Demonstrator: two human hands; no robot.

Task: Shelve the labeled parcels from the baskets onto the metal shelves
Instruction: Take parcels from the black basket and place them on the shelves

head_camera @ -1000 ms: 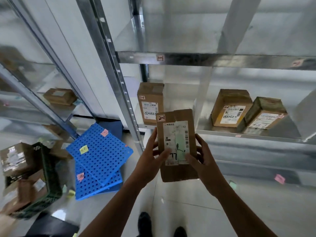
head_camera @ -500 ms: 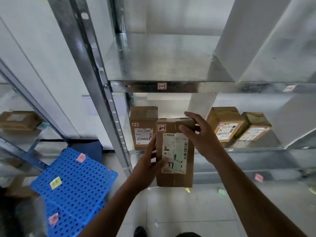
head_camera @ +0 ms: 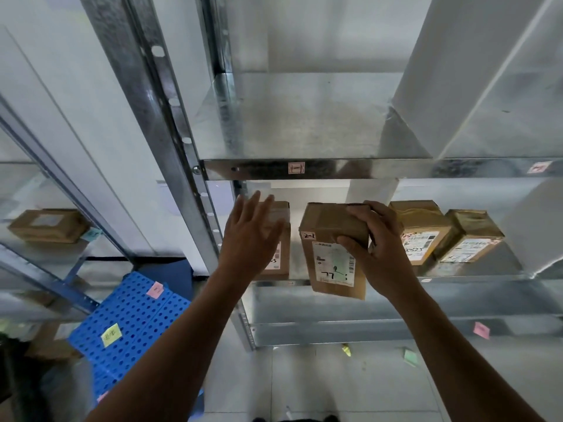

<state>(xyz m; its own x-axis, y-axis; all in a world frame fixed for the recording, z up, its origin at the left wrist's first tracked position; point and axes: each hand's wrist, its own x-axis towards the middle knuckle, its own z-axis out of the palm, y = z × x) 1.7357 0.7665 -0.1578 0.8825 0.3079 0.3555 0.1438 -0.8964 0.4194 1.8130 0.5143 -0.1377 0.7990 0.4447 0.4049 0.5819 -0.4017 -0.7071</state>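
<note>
Right then, the brown cardboard parcel [head_camera: 326,263] hung tilted at the front lip of the middle shelf [head_camera: 487,274], with its lower end dropping in front of that lip. Whether it already rested on the shelf could not be told. A white label covered its near face, with "2-1" on a small tag at the upper left corner and "77" scrawled lower down.

The right hand [head_camera: 377,248] gripped the parcel's upper right corner, its fingers [head_camera: 376,210] curled over the top and the thumb pressed across the label. The left hand [head_camera: 248,239] held nothing. Its fingers [head_camera: 254,205] were straight and spread wide, hovering just left of the parcel and in front of a second parcel [head_camera: 281,236], which stood upright at the shelf's left end. Whether they touched that box could not be told.

To the right, a third parcel [head_camera: 423,233] and a fourth parcel [head_camera: 472,236] stood close together on the same shelf, labels facing out. Above them, the upper shelf [head_camera: 304,123] carried a small pink tag [head_camera: 296,168] on its front edge. A perforated metal post [head_camera: 170,141] ran up the left side of the rack.

Blue perforated panels [head_camera: 134,327] lay on the floor at the near left, bearing a pink note [head_camera: 156,289] and a yellow note [head_camera: 111,339]. Far left, a flat parcel [head_camera: 48,225] sat on a neighbouring rack.
</note>
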